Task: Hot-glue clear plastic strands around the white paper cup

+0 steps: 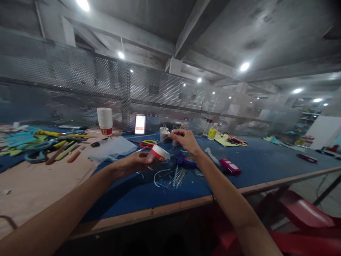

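My left hand [133, 164] is closed around a small white paper cup with a red band [159, 153], held tilted on its side just above the blue table mat [255, 163]. My right hand [185, 140] reaches farther back with its fingers pinched at a small clear cup [176, 141] standing beside another small cup [164, 135]. What the pinch holds is too small to make out. Below the hands lie thin white wires and clear sticks [170, 176] and a blue glue gun [186, 163].
A stack of white paper cups [104, 121] stands at the back left, with scissors and coloured tools [48, 144] beyond a clear plastic sheet [113, 148]. A magenta tool [230, 166], bottles [212, 131] and red scissors [147, 144] lie nearby. Red plastic chairs [295, 213] stand right of the table's wooden edge.
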Available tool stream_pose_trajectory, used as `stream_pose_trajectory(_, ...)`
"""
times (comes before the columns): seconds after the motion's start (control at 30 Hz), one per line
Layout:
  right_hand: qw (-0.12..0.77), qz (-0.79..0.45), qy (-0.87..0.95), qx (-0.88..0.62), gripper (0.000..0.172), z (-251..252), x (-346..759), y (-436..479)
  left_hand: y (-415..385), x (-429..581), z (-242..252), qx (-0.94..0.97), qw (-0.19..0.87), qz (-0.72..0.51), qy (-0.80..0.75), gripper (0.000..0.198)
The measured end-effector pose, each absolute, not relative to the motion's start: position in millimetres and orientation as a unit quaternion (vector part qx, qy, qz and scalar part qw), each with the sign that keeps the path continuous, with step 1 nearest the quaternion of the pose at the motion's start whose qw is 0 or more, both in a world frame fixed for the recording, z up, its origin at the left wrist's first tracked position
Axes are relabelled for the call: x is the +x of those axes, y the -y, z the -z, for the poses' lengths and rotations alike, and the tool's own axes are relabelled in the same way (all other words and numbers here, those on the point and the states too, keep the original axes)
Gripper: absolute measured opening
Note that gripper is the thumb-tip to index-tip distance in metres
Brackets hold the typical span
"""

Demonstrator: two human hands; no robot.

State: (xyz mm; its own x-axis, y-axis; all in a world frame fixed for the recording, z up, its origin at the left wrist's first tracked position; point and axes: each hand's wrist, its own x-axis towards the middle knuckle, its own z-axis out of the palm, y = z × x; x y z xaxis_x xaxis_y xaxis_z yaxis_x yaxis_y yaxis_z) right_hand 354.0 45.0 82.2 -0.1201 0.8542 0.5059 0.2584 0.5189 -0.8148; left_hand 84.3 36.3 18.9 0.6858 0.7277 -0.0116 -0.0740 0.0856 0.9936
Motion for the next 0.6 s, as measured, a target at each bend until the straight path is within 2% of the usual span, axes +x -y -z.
stream_pose_trajectory(0.3, 0.569, -0.248, 0.699, -0.355, 0.046, -58, 333, -38, -35, 91, -14, 0.509, 0.704, -0.388, -0.308, 0.042)
stream_pose_trajectory(0.6, 0.558, -0.370, 0.670, -0.320, 0.046, -43, 338, -43, -28, 98, -20, 0.505, 0.676, -0.420, -0.332, 0.033)
